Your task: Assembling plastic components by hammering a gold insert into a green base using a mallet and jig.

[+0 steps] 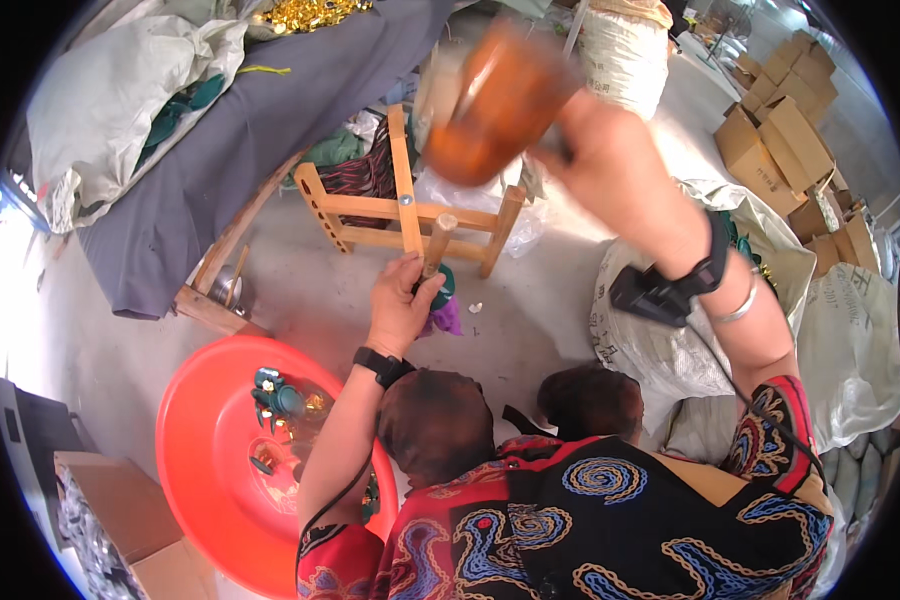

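Mid-swing: right hand (610, 150) gripping blurry mallet (495, 105) at 12 o'clock, left hand (402, 305) clamped round peg (437, 243) below, probably over green piece (444, 290). Needs a square hit, fingers clear.

Two hands are in view, the left hand (402, 305) and the right hand (610, 165), and each forearm wears one black wrist strap, two in all, with one silver bangle (740, 305) on the right arm. There is one wooden mallet (495, 100), one wooden peg (437, 245), one low wooden stool (410, 215), one red plastic basin (210, 450) and one grey cloth (270, 120). The cardboard boxes (785, 140) at the upper right number at least six, and the big white sacks (850, 340) at least four; the small green and gold pieces in the basin are too jumbled to count.
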A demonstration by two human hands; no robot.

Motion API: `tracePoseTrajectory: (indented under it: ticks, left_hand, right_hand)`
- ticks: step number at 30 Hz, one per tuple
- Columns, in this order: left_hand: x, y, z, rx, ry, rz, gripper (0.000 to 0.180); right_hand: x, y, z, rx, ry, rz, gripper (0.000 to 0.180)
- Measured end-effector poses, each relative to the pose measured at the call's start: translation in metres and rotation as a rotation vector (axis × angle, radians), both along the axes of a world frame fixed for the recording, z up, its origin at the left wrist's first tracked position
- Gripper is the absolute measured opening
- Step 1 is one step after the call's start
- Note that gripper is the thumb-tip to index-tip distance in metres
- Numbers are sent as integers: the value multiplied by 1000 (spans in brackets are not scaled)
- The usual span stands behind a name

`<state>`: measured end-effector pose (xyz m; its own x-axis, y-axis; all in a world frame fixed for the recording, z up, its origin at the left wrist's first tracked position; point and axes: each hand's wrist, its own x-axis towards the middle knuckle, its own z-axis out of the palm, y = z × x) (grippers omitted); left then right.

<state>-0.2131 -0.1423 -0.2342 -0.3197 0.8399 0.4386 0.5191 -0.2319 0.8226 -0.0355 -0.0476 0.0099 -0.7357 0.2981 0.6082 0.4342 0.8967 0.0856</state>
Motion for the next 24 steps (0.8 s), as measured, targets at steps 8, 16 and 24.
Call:
tracePoseTrajectory:
  ticks: [8,16,24]
  left_hand:
    - [2,4,6,21,64,14,21]
    - [-1,-1,4,0,49,9,19]
    - [-11,-4,4,-124,48,-57,27]
  right_hand:
    - [1,-6,-36,277,-142,-158,20]
    - [-26,-7,-57,-593,305,286,41]
    - [-35,-23,-85,-727,437,135,30]
